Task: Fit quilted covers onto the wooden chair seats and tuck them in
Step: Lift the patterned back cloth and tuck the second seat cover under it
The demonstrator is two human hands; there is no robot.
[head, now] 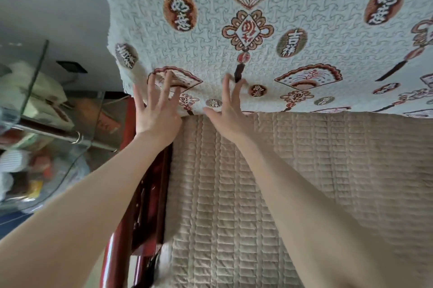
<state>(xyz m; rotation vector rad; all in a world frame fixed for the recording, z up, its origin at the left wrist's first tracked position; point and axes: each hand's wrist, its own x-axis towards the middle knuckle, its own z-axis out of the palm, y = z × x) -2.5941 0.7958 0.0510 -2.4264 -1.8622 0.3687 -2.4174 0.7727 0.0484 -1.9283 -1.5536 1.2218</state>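
- One view: head-worn wide-angle camera, edges bent.
- Sits above the beige quilted cover [293, 182], facing forward and down onto it.
- Close range: the left hand [157, 111] and right hand [227, 114] reach the cover's far edge.
- Beyond that edge, the patterned white cover [234, 41] fills the upper frame.
- Left of the beige cover: red wooden frame [150, 194], then a blurred glass table [58, 147].

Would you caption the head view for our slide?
Left hand and right hand press the patterned cover above beige quilted cover.

Beige quilted cover [304, 182] flat on seat, patterned white cover [257, 41] behind, edges touching
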